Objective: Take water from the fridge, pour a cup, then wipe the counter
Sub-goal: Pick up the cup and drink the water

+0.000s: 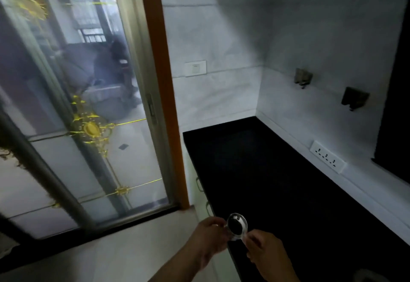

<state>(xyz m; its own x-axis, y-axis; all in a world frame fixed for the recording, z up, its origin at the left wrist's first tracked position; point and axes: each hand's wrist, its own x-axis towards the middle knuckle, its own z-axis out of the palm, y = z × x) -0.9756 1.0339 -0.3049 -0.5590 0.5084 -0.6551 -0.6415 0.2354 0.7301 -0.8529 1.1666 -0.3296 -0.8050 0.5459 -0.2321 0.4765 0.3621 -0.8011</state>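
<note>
A small clear glass cup (pixel 237 226), mouth upward, sits between both hands at the near left edge of the black stone counter (pixel 277 170). The left hand (pixel 210 236) curls round its left side; the right hand (pixel 266 254) pinches its right side.

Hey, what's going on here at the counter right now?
A person holds a small clear glass in both hands, the left hand round its side and the right hand pinching its near rim, over the edge of the black counter. No water bottle or cloth is in view. A glass door stands to the left.
</note>
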